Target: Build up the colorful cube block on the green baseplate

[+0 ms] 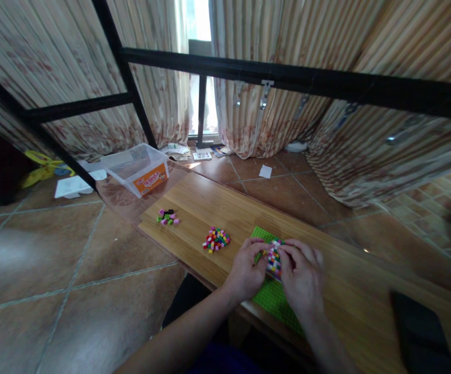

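Observation:
A small block of joined multicoloured bricks (274,259) is held between both my hands just above a green baseplate (274,301) on a wooden board. My left hand (247,271) pinches the block from the left, fingers curled on it. My right hand (302,275) grips it from the right, fingers closed over its top edge. A heap of loose coloured bricks (216,239) lies on the board to the left of my hands. Farther left sits a smaller cluster of pink, green and black bricks (167,216).
A clear plastic tub (136,168) with an orange label stands at the board's far left end. A black flat object (420,332) lies at the lower right. A black metal frame (287,75) crosses overhead. Papers lie scattered on the tiled floor by the curtains.

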Demonstrator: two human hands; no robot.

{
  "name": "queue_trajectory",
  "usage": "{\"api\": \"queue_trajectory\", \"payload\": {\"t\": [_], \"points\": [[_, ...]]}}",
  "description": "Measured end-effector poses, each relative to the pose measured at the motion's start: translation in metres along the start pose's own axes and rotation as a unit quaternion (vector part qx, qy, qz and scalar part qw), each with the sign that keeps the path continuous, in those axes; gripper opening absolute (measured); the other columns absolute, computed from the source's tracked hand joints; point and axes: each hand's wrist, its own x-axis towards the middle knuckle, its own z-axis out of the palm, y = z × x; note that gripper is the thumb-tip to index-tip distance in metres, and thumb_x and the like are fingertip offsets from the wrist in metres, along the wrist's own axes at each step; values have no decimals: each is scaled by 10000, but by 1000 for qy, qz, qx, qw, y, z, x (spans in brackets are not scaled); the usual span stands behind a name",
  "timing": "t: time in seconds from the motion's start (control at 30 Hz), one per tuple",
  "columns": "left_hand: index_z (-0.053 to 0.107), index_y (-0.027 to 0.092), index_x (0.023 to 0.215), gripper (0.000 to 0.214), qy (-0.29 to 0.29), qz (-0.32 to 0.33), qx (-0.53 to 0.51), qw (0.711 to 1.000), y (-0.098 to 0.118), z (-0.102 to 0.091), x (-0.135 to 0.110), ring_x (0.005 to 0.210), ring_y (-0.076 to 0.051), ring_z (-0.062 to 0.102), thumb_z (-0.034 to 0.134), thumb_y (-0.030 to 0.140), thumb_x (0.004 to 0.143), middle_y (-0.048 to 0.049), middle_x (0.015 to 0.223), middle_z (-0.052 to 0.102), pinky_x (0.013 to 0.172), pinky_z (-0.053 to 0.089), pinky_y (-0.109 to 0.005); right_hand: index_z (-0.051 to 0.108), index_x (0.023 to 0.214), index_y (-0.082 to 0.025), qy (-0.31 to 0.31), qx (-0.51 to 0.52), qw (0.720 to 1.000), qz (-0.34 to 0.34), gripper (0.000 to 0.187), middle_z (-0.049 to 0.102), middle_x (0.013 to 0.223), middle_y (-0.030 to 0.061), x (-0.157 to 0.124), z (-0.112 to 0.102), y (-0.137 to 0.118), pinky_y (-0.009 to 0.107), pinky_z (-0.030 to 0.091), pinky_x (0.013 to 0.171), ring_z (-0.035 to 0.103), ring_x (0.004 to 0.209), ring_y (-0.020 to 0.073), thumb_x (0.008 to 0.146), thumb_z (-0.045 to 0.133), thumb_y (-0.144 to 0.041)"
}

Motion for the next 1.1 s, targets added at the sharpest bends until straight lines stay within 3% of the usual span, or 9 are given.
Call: {"api": "queue_trajectory", "payload": {"t": [0.47, 0.77, 1.1], "points": [[715, 191, 1096, 291, -3, 26, 11, 1000, -6, 3, -1, 1157, -214, 611, 521, 129, 888, -101, 1234, 643, 1053, 489, -399, 749, 936, -216, -4, -8, 999, -38, 274, 697, 1055, 89, -4, -5, 6, 416, 448, 880, 566, 970, 238, 973, 515, -353], [707, 182, 1124, 289, -13, 34, 13, 999, -1, 2, -5, 1169, -207, 608, 499, 167, 924, -103, 1206, 667, 1047, 499, -370, 756, 946, -215, -31, -1, 999, -39, 270, 703, 1087, 94, -8, -12, 11, 443, 466, 880, 591, 1005, 252, 954, 548, -386], [708, 193, 1116, 298, -18, 51, 1, 999, -1, 2, -4, 1140, -206, 615, 508, 130, 904, -88, 1152, 680, 1028, 505, -366, 773, 957, -245, -5, 52, 999, -9, 281, 704, 1062, 94, 0, -4, 4, 460, 462, 875, 621, 997, 252, 934, 574, -442]]}}
